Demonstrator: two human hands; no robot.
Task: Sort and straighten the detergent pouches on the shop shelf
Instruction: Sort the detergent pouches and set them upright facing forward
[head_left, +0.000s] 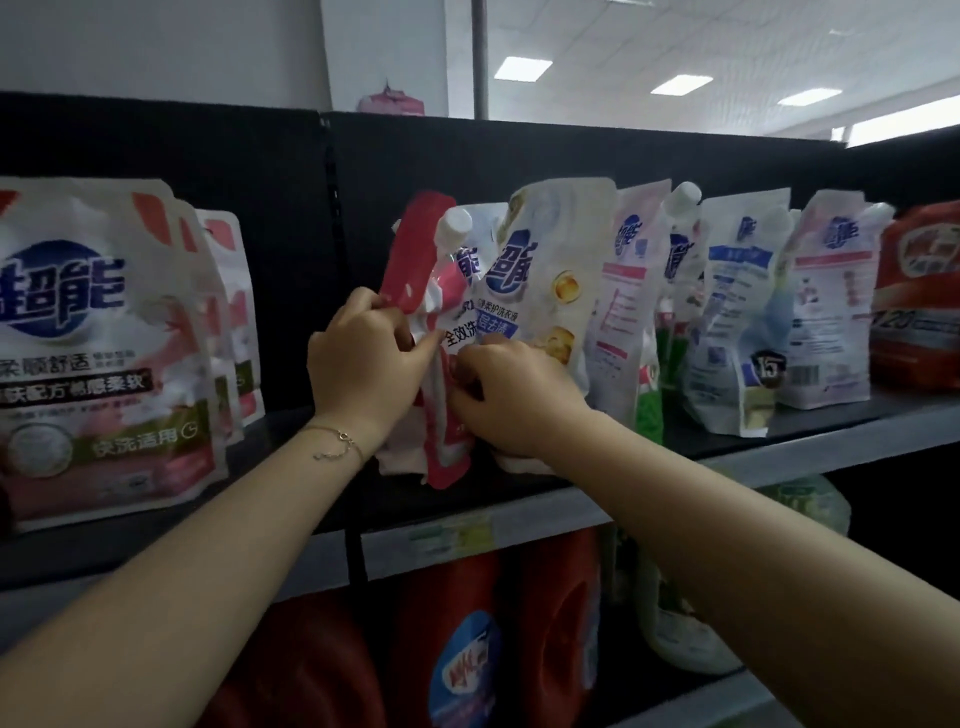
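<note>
Head: bare shelf (395, 501) beside red pouch (415, 244)

The grey-edged shelf (779, 457) in front of me has a black back panel. At its left end, big pink-and-white pouches (104, 338) stand upright, one behind another. The middle pouches (545, 270) lean, crumpled together. To their right, spouted pouches (737, 312) stand crowded, with a red pack (919, 291) at the far right.
</note>
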